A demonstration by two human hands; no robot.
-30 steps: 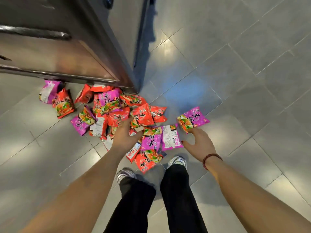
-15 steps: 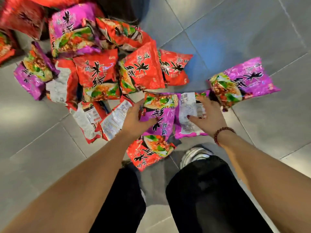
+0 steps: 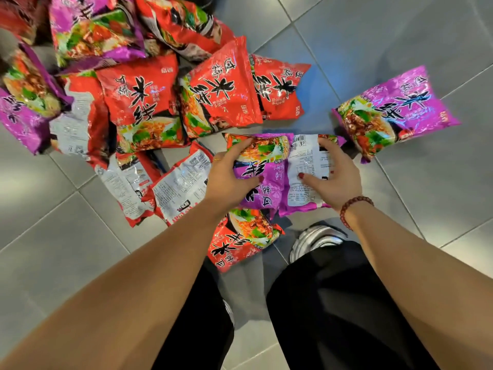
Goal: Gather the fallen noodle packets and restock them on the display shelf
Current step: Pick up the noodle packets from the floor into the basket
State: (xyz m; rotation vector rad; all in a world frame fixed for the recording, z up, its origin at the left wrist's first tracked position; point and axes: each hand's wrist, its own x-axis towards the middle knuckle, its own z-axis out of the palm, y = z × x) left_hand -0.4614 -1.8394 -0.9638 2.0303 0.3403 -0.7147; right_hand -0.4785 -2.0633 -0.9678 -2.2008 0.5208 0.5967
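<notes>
From the head view, looking down past my knees, my left hand (image 3: 229,180) is curled round the left edge of a face-up purple packet (image 3: 262,180), thumb on its front and fingers over the far rim. My right hand (image 3: 336,177) grips the face-down purple packet (image 3: 306,169) just beside it, thumb pressed on the white printed back. The two packets touch along their long sides on the tiled floor (image 3: 400,36). To do this well, I judge I should slide them together into one stack rather than lift each alone, and squeeze lightly, since the noodles inside would probably crack under a hard pinch and the glossy wrappers look slippery. A red packet (image 3: 242,241) lies partly under the near end of the face-up one, close to my shoe (image 3: 314,239), so I should lift cleanly and not drag it along. The main heap of packets (image 3: 138,94) lies to the upper left, and one lone purple packet (image 3: 394,110) sits well apart on the right. The shelf is out of sight, so nothing visible here is restocked yet
</notes>
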